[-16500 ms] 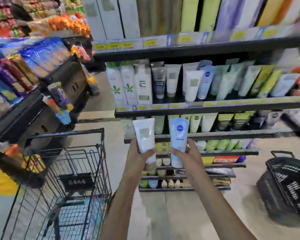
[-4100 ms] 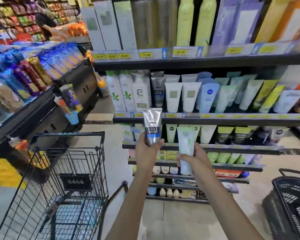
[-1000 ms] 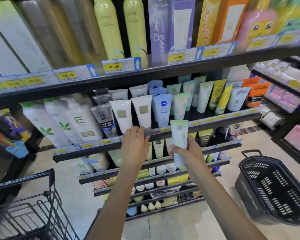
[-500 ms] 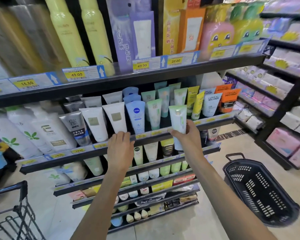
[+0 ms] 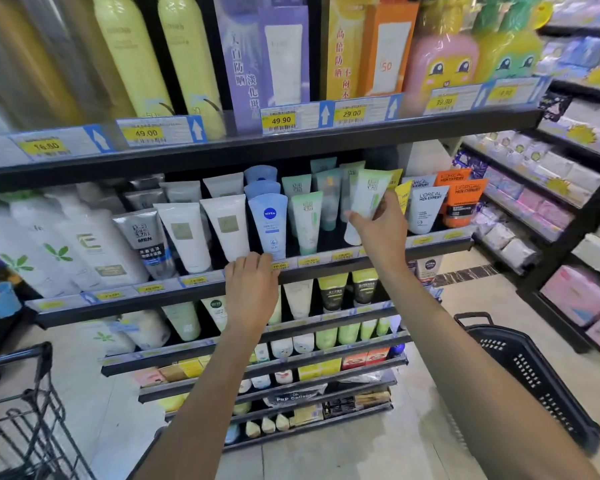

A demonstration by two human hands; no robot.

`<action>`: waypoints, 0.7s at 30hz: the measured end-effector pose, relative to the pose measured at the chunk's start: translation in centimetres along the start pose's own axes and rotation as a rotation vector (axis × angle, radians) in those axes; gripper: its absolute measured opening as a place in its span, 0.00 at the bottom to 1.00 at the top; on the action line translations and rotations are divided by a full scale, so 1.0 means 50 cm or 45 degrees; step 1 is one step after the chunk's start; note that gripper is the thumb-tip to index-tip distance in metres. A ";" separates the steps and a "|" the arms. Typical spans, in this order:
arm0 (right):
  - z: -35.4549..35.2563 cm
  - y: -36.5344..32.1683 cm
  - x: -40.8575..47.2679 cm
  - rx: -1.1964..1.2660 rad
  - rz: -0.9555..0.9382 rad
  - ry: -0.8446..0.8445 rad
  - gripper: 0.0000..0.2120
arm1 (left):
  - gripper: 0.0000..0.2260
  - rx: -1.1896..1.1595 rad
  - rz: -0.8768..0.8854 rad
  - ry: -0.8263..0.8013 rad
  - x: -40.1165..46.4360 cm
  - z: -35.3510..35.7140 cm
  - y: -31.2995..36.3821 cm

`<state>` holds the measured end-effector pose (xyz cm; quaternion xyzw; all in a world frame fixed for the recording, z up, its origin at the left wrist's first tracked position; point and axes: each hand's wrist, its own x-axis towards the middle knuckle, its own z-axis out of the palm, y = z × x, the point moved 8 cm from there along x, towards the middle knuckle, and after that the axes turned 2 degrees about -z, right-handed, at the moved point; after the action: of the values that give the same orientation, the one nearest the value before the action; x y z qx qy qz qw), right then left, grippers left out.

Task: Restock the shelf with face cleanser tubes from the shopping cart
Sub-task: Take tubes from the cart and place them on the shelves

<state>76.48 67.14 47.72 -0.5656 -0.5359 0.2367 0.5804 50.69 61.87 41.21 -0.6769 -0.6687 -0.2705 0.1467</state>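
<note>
Lifted since half a second ago, the pale green tube (image 5: 368, 197) now sits over the shelf (image 5: 326, 268) lip among matching tubes — right hand (image 5: 378, 230) grasping it. Placing step; next, lower it upright into the gap. Left hand (image 5: 252, 289) rests relaxed on the rail — holding nothing.

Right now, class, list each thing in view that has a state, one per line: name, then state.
Green tube: held upright at the shelf, in the right hand.
Left hand: empty, fingers resting on the shelf edge.
Blue tube: standing cap down.
Basket: on the floor.
Cart: beside the shelf.
</note>
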 end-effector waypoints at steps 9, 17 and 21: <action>0.028 0.066 0.011 -0.216 0.070 -0.044 0.18 | 0.12 -0.003 0.020 0.055 -0.008 0.009 0.004; 0.026 0.065 0.012 -0.518 0.036 -0.001 0.20 | 0.15 -0.018 0.035 0.068 -0.012 0.017 0.001; 0.022 0.069 0.022 -0.480 0.080 0.013 0.20 | 0.16 -0.027 0.051 0.078 -0.015 0.018 -0.001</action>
<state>76.97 69.42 44.72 -0.6820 -0.5499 0.1471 0.4592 50.83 61.78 40.04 -0.6830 -0.6473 -0.2951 0.1654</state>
